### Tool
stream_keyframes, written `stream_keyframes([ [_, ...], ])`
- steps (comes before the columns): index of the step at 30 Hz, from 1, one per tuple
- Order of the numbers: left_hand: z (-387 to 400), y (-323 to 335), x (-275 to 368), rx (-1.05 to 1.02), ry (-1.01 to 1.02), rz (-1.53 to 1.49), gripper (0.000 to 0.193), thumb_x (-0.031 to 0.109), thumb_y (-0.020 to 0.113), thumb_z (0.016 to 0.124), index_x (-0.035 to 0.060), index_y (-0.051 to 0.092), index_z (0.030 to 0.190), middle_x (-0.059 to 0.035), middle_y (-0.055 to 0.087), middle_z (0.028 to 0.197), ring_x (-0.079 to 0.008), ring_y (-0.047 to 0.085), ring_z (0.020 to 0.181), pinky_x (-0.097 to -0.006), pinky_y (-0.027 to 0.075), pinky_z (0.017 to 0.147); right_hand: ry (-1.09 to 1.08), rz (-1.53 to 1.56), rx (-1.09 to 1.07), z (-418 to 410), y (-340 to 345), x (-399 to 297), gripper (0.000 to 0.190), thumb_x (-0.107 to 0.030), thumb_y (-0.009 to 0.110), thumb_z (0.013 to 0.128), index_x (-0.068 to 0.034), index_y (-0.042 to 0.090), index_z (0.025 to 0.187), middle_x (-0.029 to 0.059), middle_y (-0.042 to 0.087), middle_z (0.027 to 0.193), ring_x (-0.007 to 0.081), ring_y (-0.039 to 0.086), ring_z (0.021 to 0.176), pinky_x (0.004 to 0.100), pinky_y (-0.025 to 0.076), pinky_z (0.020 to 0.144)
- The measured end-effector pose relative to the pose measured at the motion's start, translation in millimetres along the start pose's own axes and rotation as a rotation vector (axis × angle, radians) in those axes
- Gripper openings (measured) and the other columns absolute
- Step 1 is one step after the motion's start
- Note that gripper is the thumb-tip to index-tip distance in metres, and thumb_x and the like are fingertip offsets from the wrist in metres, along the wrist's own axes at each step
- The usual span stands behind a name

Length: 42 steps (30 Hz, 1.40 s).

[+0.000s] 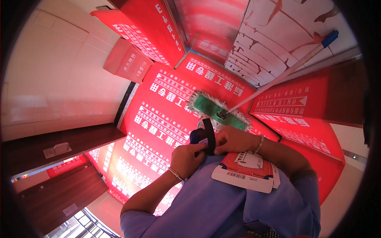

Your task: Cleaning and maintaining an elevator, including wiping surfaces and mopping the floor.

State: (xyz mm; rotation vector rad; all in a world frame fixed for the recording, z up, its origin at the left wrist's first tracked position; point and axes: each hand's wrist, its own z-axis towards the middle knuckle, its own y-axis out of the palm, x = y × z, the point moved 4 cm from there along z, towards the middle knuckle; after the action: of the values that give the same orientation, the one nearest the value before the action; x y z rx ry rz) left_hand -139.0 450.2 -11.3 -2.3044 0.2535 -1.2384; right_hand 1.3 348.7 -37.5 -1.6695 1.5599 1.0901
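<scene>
In front of my body, my left hand [187,159] pinches the lower part of a black strap [210,135] between thumb and fingers. From the other side, my right hand [233,139] has its fingertips against the same strap, a bracelet on its wrist. A dark blue item [196,136] sits beside the strap; its kind is unclear. Against my chest, under my right forearm, lies a red and white printed cardboard box [253,166] with an unfolded flap. Beyond my hands, a flat mop [205,105] with a green plate and white fringe rests on the floor.
The mop's pole [285,73] leans towards a white panel with dark red branch patterns. Red printed protective sheeting [166,101] covers the floor and some walls. A red fire-extinguisher box [128,61] stands by the left wall. A dark wooden door [89,142] with a handle is at left.
</scene>
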Motion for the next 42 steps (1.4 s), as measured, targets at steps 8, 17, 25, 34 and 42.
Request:
stream_keyframes([
  [8,-9.5,-0.7,4.0,0.198,-0.005,0.141,0.015,0.020,0.064,0.070,0.0143,0.064,0.085,-0.0052,0.065,0.073,-0.0232,0.063,0.064,-0.0364,0.049,0.055,0.051,0.187,0.035,-1.4,4.7,-3.0,0.021,-0.008,0.071,0.072,-0.001,0.064,0.090,0.0039,0.064,0.072,0.0056,0.057,0.066,0.0194,0.044,0.058],
  [17,-7.4,-5.1,9.1,0.224,0.151,0.160,0.016,0.019,0.066,0.068,0.0138,0.062,0.083,-0.0036,0.061,0.068,-0.0240,0.061,0.061,-0.0350,0.049,0.054,0.026,0.306,-0.018,0.8,8.0,-3.6,0.020,-0.002,0.069,0.072,-0.002,0.064,0.091,0.0015,0.063,0.077,0.0056,0.057,0.073,0.0207,0.045,0.064],
  [25,30.6,-7.2,-18.4,-0.862,-0.131,-0.584,0.038,0.026,0.056,0.087,0.0002,0.054,0.116,-0.0056,0.060,0.094,-0.0113,0.053,0.093,-0.0253,0.041,0.085,-0.169,0.231,0.093,2.2,6.6,-2.1,0.018,-0.005,0.070,0.072,-0.005,0.062,0.088,-0.0025,0.061,0.076,0.0031,0.053,0.073,0.0205,0.043,0.065],
  [34,34.5,-12.3,-16.9,-0.766,-0.016,-0.424,0.043,0.020,0.073,0.071,0.0005,0.059,0.107,-0.0066,0.061,0.095,-0.0129,0.056,0.091,-0.0255,0.044,0.081,0.019,0.093,0.138,-0.9,2.3,-2.7,0.019,-0.010,0.071,0.070,-0.004,0.063,0.087,0.0023,0.064,0.072,0.0075,0.058,0.068,0.0236,0.046,0.063],
  [42,28.1,-19.2,-15.9,-0.473,-0.040,-0.360,0.044,0.021,0.076,0.066,0.0007,0.063,0.102,-0.0084,0.064,0.089,-0.0146,0.060,0.084,-0.0268,0.046,0.078,0.050,0.037,0.064,7.4,3.5,-2.2,0.019,-0.012,0.070,0.071,-0.002,0.063,0.086,0.0041,0.065,0.073,0.0081,0.058,0.065,0.0229,0.045,0.060],
])
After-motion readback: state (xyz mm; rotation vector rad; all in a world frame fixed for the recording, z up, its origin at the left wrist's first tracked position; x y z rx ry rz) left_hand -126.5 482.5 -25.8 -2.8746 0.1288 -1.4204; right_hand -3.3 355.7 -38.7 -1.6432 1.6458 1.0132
